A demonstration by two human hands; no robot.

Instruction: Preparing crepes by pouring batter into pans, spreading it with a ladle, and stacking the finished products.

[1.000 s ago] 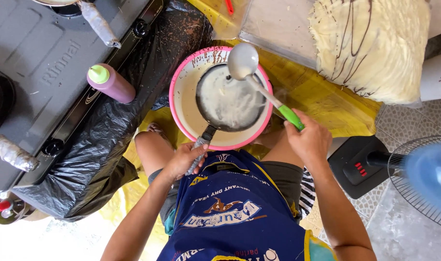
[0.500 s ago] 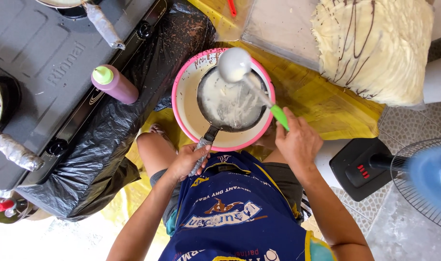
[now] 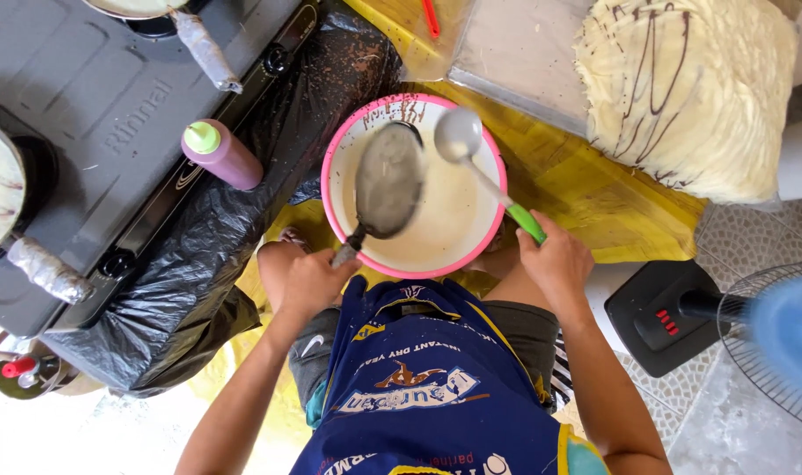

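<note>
A pink-rimmed bowl (image 3: 341,149) of pale batter sits between my knees. My left hand (image 3: 308,281) grips the handle of a small dark pan (image 3: 388,180), which is tilted on its side over the bowl. My right hand (image 3: 555,264) holds the green handle of a metal ladle (image 3: 459,135), its cup raised above the far side of the bowl.
A grey gas stove (image 3: 93,114) on black plastic sheeting stands at the left, with a purple squeeze bottle (image 3: 223,155) on it and a foil-wrapped pan handle (image 3: 205,49). A stack of pale crepes (image 3: 687,88) lies at the upper right. A blue fan (image 3: 770,334) stands at the right.
The pan has tipped from flat, with batter in it, to on edge over the bowl. The ladle has shifted slightly left and lower.
</note>
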